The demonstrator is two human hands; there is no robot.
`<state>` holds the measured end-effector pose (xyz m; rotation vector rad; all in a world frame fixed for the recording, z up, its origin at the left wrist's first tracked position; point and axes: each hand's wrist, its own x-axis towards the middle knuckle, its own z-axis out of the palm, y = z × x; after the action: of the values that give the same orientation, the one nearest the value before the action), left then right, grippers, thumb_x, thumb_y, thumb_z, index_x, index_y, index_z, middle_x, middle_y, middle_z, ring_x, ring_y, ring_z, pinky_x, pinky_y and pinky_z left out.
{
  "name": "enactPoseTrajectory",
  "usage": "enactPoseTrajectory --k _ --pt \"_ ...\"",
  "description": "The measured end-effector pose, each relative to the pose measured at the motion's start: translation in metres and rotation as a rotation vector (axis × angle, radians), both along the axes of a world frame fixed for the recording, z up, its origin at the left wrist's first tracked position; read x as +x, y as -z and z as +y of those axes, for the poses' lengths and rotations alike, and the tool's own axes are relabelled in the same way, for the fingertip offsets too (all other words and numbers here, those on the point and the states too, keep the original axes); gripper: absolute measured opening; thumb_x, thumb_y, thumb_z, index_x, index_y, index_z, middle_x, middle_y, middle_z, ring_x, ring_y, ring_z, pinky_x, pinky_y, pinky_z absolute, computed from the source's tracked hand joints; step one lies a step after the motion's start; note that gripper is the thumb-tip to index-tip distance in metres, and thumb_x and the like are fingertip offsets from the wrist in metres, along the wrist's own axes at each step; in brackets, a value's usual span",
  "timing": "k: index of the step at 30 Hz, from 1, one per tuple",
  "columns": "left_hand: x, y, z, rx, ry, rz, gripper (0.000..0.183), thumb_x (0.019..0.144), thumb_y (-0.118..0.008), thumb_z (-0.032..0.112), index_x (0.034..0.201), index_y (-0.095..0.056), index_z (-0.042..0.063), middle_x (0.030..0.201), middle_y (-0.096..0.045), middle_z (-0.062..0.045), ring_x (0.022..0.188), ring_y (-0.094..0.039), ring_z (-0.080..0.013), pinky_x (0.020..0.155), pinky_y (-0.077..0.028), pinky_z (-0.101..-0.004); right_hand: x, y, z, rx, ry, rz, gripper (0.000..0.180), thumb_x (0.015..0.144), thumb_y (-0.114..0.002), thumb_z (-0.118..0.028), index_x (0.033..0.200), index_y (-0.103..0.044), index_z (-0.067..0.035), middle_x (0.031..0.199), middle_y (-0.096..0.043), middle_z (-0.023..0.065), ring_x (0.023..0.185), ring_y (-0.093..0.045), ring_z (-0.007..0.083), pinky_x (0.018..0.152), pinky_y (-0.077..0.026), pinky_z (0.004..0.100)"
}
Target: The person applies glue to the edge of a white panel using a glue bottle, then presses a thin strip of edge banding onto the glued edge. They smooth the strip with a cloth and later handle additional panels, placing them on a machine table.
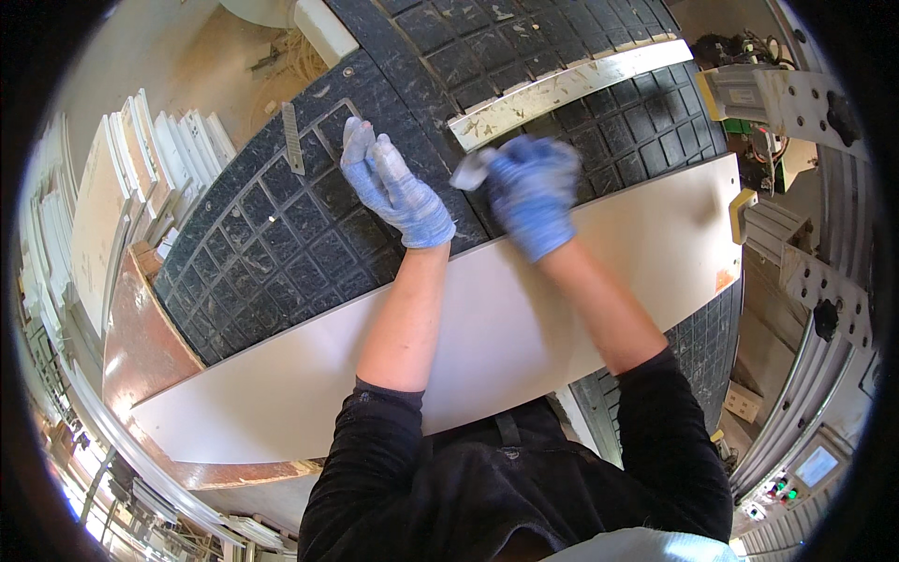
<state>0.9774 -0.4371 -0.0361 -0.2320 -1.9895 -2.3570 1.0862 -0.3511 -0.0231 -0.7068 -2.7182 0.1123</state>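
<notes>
A long pale panel (484, 309) lies across the black gridded table in front of me, its left end over a brown board. My left hand (397, 186), in a blue knit glove with whitish fingertips, is raised above the table, fingers extended and nothing seen in it. To its right, my gloved right hand (530, 186) is blurred and curled around a small whitish item (470, 170), which I cannot identify. Beyond the left hand, a narrow metal strip with a ridged surface (293, 139) lies on the black table (281, 232).
A worn metal bar (572, 91) crosses the table beyond my right hand. Stacks of white boards (119, 190) stand at the left. Machine brackets with yellowish pads (742, 216) line the right edge. A control panel with a screen (817, 466) is at the lower right.
</notes>
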Motion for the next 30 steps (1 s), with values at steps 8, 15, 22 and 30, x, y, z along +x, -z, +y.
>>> enactPoseTrajectory --k 8,15,22,30 --pt "0.000 -0.010 -0.003 0.032 0.037 0.286 0.039 0.099 -0.036 0.032 0.122 -0.047 0.002 0.131 -0.048 -0.012 0.118 -0.049 -0.0228 0.101 -0.039 -0.0386 0.001 -0.014 -0.013 -0.494 0.075 0.442 0.010 0.072 -0.071 -0.010 0.080 -0.070 -0.015 0.074 -0.063 0.0037 0.067 -0.060 0.0238 0.065 -0.045 0.0361" --pt "0.014 -0.028 0.004 -0.246 0.560 0.455 0.018 0.077 -0.069 0.007 0.094 -0.063 0.010 0.089 -0.066 -0.008 0.082 -0.064 -0.0203 0.076 -0.052 -0.0307 0.003 -0.031 0.004 -0.570 0.097 0.493 0.017 0.068 -0.074 -0.012 0.084 -0.067 -0.011 0.075 -0.064 0.0067 0.071 -0.062 0.0263 0.072 -0.045 0.0368" --pt "0.008 -0.018 0.003 -0.025 0.153 0.250 0.008 0.083 -0.063 0.001 0.087 -0.059 0.006 0.086 -0.062 -0.006 0.075 -0.057 -0.0143 0.070 -0.047 -0.0275 0.008 -0.029 0.078 0.045 0.004 0.060 0.047 0.069 -0.075 -0.027 0.114 -0.061 -0.024 0.115 -0.059 0.0001 0.107 -0.053 0.0228 0.091 -0.040 0.0403" --pt "0.011 -0.014 0.002 -0.056 0.170 0.270 0.016 0.089 -0.058 0.014 0.098 -0.060 0.001 0.093 -0.060 -0.008 0.083 -0.057 -0.0150 0.074 -0.048 -0.0296 0.014 -0.018 0.140 0.059 -0.230 -0.173 0.048 0.073 -0.071 -0.037 0.118 -0.060 -0.027 0.117 -0.058 -0.0027 0.106 -0.055 0.0244 0.093 -0.039 0.0414"
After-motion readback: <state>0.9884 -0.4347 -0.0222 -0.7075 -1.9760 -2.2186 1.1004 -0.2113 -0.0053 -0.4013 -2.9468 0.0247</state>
